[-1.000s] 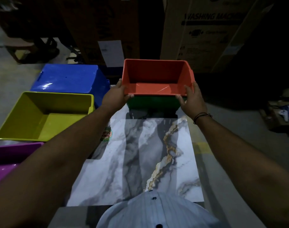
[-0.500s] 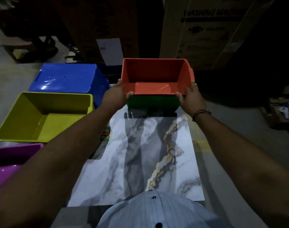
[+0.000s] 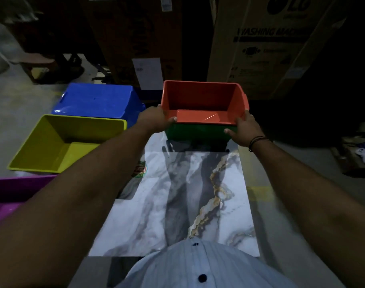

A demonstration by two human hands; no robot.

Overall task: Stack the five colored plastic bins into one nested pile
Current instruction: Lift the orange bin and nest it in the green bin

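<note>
An orange bin (image 3: 204,100) sits nested in a green bin (image 3: 198,133) at the far end of a marble slab (image 3: 177,204). My left hand (image 3: 154,119) grips the orange bin's near left corner. My right hand (image 3: 245,129) holds its near right corner, fingers along the green bin's side. To the left, a blue bin (image 3: 98,101) lies upside down on the floor. A yellow bin (image 3: 67,142) stands upright in front of it. A purple bin (image 3: 9,194) shows at the left edge, partly hidden by my left arm.
Tall cardboard appliance boxes (image 3: 260,44) stand right behind the nested bins. A low stool (image 3: 38,61) is at the far left. Clutter (image 3: 358,154) lies on the floor at the right. The slab rests on grey concrete floor (image 3: 302,163).
The orange bin has sunk slightly lower onto the green bin. Both hands stay on its near corners. The camera has tilted a little.
</note>
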